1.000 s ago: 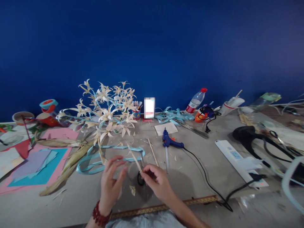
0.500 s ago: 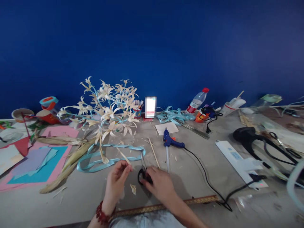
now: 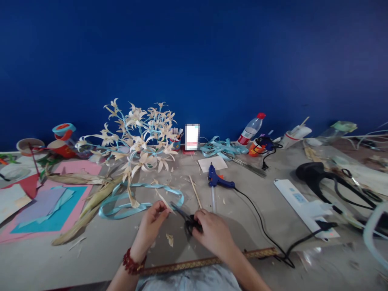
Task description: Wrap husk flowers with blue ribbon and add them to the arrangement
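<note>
Between the fingertips of my left hand (image 3: 156,220) is a thin, pale strip of dried husk (image 3: 165,201), its narrow end pointing up and away. My right hand (image 3: 212,232) grips the black handles of a pair of scissors (image 3: 188,221). The blades point to the left, close to the strip; whether they touch it I cannot tell. Just beyond the hands a light blue ribbon (image 3: 121,213) lies in loops. A scrap of husk (image 3: 169,240) rests on the table below the scissors, and a thin wooden stick (image 3: 195,192) lies behind them.
Pale husk flowers on blue stems (image 3: 136,141) stand at back left. A blue glue gun (image 3: 220,180) lies right of centre, its cord running to a white power strip (image 3: 303,210). Coloured paper (image 3: 42,210) covers the left side. A tilted bottle (image 3: 251,129) stands behind.
The scissors have swung from pointing away to pointing left, toward the strip. My right hand has shifted slightly right; my left hand still pinches the strip, now slanted more to the right.
</note>
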